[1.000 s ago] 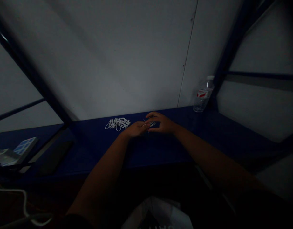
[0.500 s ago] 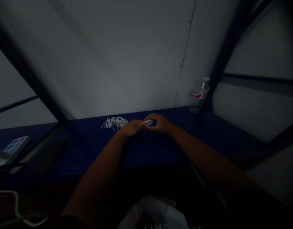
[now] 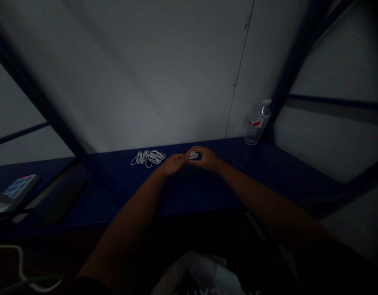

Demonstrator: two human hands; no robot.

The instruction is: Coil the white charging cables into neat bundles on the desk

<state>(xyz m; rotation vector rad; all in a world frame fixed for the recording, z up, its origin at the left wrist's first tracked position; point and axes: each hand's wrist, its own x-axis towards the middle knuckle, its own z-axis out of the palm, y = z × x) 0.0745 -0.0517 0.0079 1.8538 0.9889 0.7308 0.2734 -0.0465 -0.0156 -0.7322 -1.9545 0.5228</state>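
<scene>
1. While left hand (image 3: 174, 164) pinches white cord coil (image 3: 193, 155) at one end, right hand (image 3: 206, 159) curls round its other side.
2. Coil's between both hands, over blue tabletop (image 3: 123, 184).
3. White cord bundles (image 3: 156, 157) lie just beside left hand.

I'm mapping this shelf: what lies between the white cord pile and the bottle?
In the head view, the left hand, right hand and looped cord they hold lie between the white cord pile and the bottle.

Short sleeves (image 3: 92, 286), apparently black in dim light; whitish shirt print (image 3: 218, 274) with dark patch (image 3: 190, 282), pale lettering (image 3: 204, 291).
</scene>
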